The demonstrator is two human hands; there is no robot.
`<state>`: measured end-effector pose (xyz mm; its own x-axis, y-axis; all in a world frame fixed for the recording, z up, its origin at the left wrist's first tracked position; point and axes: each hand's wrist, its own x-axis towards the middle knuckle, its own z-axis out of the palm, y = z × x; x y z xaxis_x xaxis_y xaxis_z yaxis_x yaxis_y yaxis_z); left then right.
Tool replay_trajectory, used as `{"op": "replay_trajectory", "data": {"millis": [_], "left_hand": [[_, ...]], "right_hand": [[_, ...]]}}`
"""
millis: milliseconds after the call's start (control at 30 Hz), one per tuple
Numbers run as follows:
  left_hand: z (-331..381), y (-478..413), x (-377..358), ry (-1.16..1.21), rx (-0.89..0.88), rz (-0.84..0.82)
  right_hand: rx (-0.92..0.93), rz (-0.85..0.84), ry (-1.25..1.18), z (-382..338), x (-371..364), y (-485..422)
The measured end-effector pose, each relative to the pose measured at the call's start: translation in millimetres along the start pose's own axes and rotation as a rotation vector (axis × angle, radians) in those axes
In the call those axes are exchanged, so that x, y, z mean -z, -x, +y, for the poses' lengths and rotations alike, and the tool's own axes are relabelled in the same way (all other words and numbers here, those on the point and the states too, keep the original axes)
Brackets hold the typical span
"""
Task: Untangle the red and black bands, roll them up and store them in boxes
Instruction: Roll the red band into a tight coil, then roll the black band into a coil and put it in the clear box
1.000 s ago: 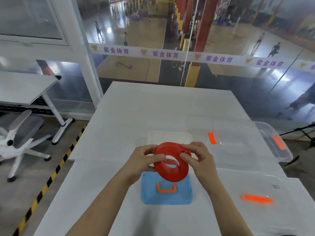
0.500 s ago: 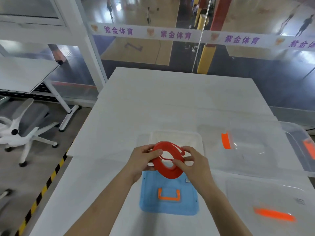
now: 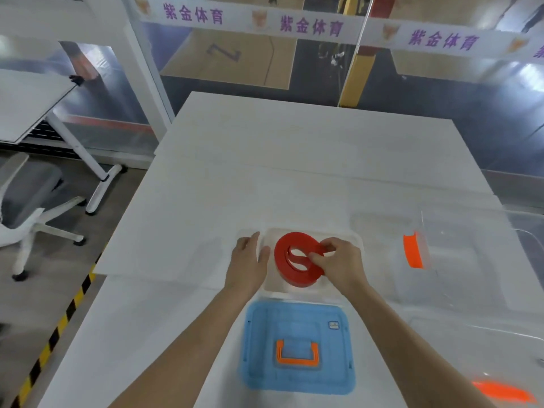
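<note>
While resting left hand [image 3: 247, 266], fingers straight, on box [image 3: 348, 240] rim left of the grip, pinches red roll [image 3: 290, 273] in right hand [image 3: 343, 267] over box; lid [image 3: 297, 375] just nearer.

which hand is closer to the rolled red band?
Right. The right hand pinches the rolled red band; the left hand sits just left of it, on the small clear box rim.

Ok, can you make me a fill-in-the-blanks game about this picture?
The right hand pinches a rolled band coloured ____.
The left hand rests on the clear box; the lid lying nearest the person is ____.
The lid's handle is ____.
Missing words: red, blue, orange.
</note>
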<state>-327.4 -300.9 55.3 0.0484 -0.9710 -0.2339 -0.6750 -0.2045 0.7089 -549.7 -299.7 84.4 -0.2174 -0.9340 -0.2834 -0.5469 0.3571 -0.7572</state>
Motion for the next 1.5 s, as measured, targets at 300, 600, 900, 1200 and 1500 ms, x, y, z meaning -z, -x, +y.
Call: {"op": "replay_trajectory", "data": {"millis": [300,600,900,1200,1500], "left_hand": [[-28,-13,-46,-0.121,0.009,-0.195],[-33,-19,-50,-0.321,-0.051,-0.167],[-28,-20,-52,-0.393,-0.035,-0.163],[-16,-20,-43,-0.466,0.036,-0.217],[5,46,-12,-0.531,-0.175,-0.128]], "right_hand": [[-0.107,-0.122,0.235,41,-58,-52],[-0.193,-0.179,0.175,60,-94,-81],[-0.223,-0.189,0.123,76,-103,-93],[-0.108,-0.172,0.231,61,-76,-72],[0.196,-0.058,0.51,31,-22,32]]}}
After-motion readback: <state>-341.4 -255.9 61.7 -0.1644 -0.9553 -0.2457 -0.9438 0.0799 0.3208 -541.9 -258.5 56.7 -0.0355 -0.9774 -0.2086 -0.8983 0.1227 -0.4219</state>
